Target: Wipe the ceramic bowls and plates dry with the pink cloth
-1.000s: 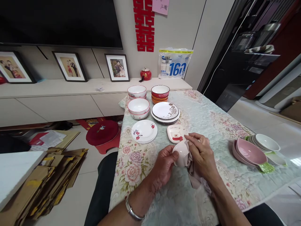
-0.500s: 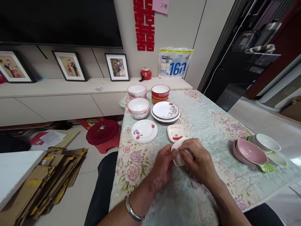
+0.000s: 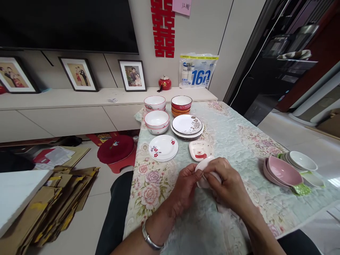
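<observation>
A small white dish [image 3: 203,165] is held over the near part of the table, its plain side showing. My left hand [image 3: 186,183] grips its left edge, with the thumb on top. My right hand [image 3: 225,181] has its fingers pinched together over the dish's surface; whether something small is between them is hidden. Just beyond the held dish lies a square plate with a bear picture [image 3: 201,150]. To the left sits a short stack of white plates with red flowers [image 3: 163,147].
Behind are larger brown-patterned plates [image 3: 186,124], red-rimmed bowls [image 3: 156,119] and red and orange bowls [image 3: 181,102]. Pink leaf-shaped bowls [image 3: 283,170] and small white bowls [image 3: 303,161] stand at the right edge. A flowered cloth [image 3: 150,193] covers the table. A red stool [image 3: 116,148] is left.
The dish and the fingers on it have shifted very slightly, with the dish turned a little. The other dishes stay where they were.
</observation>
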The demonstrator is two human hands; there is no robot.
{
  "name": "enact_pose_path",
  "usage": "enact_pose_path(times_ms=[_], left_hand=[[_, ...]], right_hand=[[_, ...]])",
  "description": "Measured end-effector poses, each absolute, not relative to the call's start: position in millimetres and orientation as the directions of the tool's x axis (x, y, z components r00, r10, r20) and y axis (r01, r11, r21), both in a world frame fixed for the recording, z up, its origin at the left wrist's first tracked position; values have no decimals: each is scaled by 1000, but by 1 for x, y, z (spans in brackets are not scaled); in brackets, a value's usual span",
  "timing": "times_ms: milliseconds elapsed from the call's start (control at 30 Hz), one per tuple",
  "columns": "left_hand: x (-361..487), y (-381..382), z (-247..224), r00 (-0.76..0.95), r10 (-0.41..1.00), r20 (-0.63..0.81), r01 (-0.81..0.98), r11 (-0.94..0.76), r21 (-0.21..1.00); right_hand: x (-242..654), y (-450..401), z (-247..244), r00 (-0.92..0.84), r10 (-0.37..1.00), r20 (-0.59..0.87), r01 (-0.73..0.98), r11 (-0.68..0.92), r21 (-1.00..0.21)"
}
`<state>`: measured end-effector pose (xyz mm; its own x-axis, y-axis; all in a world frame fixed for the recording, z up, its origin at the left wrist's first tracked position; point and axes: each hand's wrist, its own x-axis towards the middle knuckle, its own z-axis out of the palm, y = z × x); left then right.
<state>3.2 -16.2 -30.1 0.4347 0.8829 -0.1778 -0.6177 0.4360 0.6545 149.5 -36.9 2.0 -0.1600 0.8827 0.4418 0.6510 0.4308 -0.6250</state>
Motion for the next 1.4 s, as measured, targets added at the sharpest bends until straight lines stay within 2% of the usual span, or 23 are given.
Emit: enact_pose_path(times_ms=[100, 167, 267, 333, 367, 433, 533, 633, 733, 767, 833, 967, 1067, 1167, 1300, 1400], left_hand=[[5, -16, -33, 419, 883, -211, -599, 443, 667], [6, -16, -35, 421, 883, -207, -589, 439, 678], [8, -16, -36, 429, 883, -190, -595, 435, 676], [8, -16, -35, 435, 880, -193, -605, 444, 660], [7, -16, -34, 445, 873, -201, -603, 457, 653], [6, -16, -33, 470, 855, -220, -579, 486, 655], [2, -17, -30, 491, 840, -231, -505, 491, 709], [-2, -18, -29, 527, 828, -193, -424, 453, 784], [-5, -19, -27, 557, 824, -101, -383, 363, 849], [-5, -19, -28, 555, 828, -80, -386, 342, 856], [-4, -18, -29, 539, 839, -77, -415, 344, 842], [2, -16, -35, 453, 884, -117, -509, 364, 780], [4, -15, -39, 400, 907, -135, -539, 352, 766], [4, -15, -39, 419, 898, -133, -538, 363, 760], [0, -17, -36, 498, 865, -65, -484, 339, 807], [-1, -18, -33, 514, 857, -33, -456, 306, 836]], right_hand=[[167, -25, -8, 56, 925, 377, 542, 289, -789], [178, -17, -15, 191, 956, 222, 390, 134, -911], [186, -13, -21, 172, 982, -71, 74, -85, -994], [187, -15, -21, 119, 981, -153, -53, -148, -988], [187, -16, -19, 113, 982, -153, -65, -147, -987], [186, -21, -14, 111, 989, -98, 17, -100, -995], [181, -29, -2, 41, 998, 42, 284, 29, -958], [170, -39, 11, -100, 974, 205, 523, 227, -822], [159, -44, 17, -193, 922, 335, 644, 376, -666], [158, -43, 17, -191, 915, 354, 660, 387, -644], [162, -39, 12, -149, 928, 341, 648, 352, -675], [184, -24, -8, -8, 991, 131, 450, 121, -885], [193, -18, -19, 48, 998, 39, 339, 20, -941], [184, -22, -14, 45, 986, 158, 437, 122, -891], [159, -36, 7, -128, 916, 380, 594, 378, -710], [152, -40, 15, -191, 893, 408, 593, 436, -677]])
